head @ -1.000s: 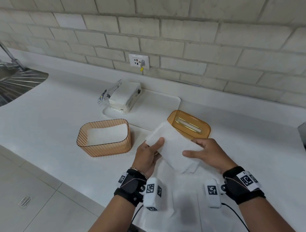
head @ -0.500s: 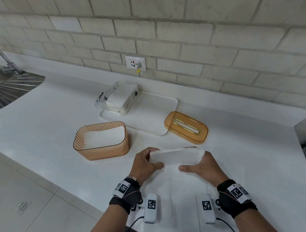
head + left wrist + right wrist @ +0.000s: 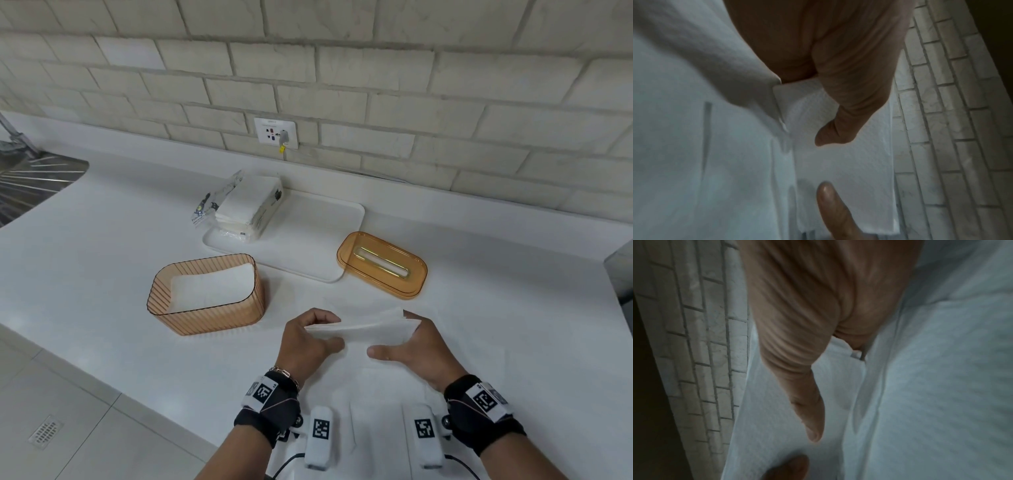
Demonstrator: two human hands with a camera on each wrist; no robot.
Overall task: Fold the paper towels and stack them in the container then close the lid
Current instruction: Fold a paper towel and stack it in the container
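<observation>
I hold a folded white paper towel level above the counter, one end in each hand. My left hand pinches its left end, thumb on the near side and fingers behind. My right hand holds the right end, thumb stretched out in front and fingers hidden behind the sheet. The left wrist view shows the towel under my left thumb. The orange ribbed container stands to the left with folded towels inside. Its orange slotted lid lies apart on the counter at the right.
A white tray at the back carries an opened pack of paper towels. A flat white sheet lies on the counter under my wrists. A steel sink is at the far left; the counter's front edge runs close on the left.
The towel went from a broad tilted sheet near the lid to a narrow folded strip, drawn down and toward me. Both hands kept hold of it.
</observation>
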